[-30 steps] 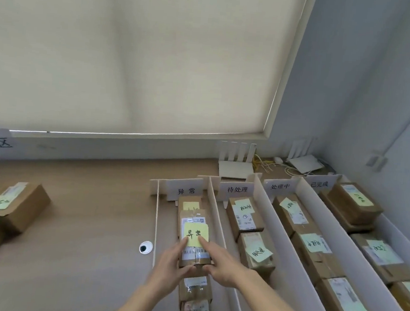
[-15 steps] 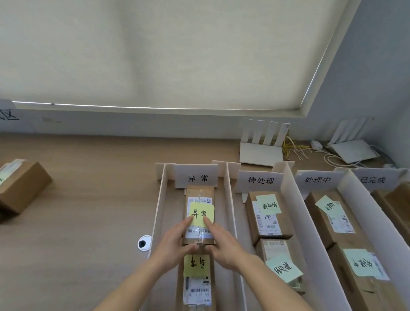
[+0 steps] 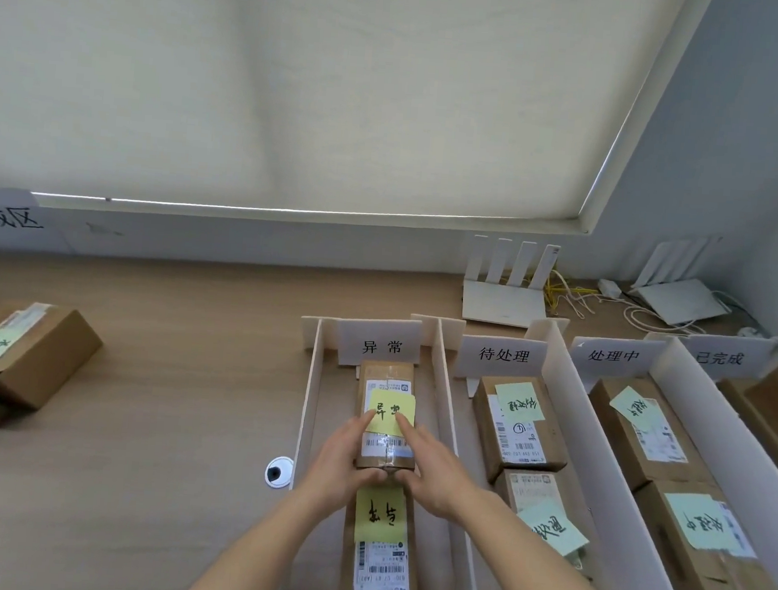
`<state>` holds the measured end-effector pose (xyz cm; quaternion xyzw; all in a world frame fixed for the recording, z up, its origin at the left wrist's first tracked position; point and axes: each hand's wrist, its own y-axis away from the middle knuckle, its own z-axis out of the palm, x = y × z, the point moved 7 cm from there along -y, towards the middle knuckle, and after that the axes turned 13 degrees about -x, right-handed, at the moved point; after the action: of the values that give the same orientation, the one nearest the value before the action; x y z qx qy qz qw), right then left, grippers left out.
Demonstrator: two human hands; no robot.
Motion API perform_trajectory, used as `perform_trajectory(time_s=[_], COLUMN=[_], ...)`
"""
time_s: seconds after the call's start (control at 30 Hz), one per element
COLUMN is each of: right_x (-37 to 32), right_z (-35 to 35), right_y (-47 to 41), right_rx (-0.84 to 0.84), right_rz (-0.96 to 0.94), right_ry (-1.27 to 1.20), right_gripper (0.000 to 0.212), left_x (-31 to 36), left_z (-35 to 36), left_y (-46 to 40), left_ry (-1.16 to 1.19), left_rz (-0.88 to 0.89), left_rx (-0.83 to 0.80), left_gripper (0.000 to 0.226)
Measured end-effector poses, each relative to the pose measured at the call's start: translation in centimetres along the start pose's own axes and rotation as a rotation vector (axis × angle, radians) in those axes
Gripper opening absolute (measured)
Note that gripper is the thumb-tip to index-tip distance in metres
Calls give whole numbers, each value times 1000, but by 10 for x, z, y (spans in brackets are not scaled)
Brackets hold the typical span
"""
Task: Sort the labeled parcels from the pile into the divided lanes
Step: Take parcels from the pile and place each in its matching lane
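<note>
Now that I have slid the yellow-noted parcel (image 3: 386, 415) to the lane's far end, my left hand (image 3: 347, 459) and right hand (image 3: 429, 465) grasp its near sides. It sits beyond my fingertips under the 异常 sign (image 3: 382, 346), so it looks sorted.

Office/parcel-sorting desk: wood desktop (image 3: 176, 371), roller blind (image 3: 301, 83), routers (image 3: 505, 299), labelled cardboard lanes (image 3: 553, 377) w/ parcels (image 3: 519, 426).
</note>
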<state>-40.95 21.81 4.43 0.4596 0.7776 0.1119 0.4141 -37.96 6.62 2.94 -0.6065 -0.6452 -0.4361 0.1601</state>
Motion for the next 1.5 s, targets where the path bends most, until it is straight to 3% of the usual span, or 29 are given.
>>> perform_trajectory(time_s=[0.2, 0.33, 0.5, 0.7, 1.0, 1.23, 1.5], right_x=[-45, -116, -260, -452, -681, -766, -810], right_z=[-18, -20, 4, 83, 198, 240, 256], right_y=[41, 70, 109, 157, 224, 231, 180], right_rx=[67, 97, 170, 207, 239, 231, 197], right_rz=[54, 40, -64, -245, -454, -525, -480], right_ry=[167, 301, 425, 547, 710, 770, 802], right_gripper=[81, 80, 79, 71, 73, 76, 78], left_x=[13, 14, -8, -53, -153, -199, -240], left_z=[-45, -99, -194, -296, -374, -406, -448], left_y=[48, 111, 239, 456, 721, 817, 827], left_ry=[-154, -218, -276, -366, -391, -354, -303], left_rz=[5, -13, -59, -190, -437, -535, -559], left_rx=[105, 215, 388, 593, 719, 769, 760], left_gripper=[88, 82, 76, 73, 81, 85, 83])
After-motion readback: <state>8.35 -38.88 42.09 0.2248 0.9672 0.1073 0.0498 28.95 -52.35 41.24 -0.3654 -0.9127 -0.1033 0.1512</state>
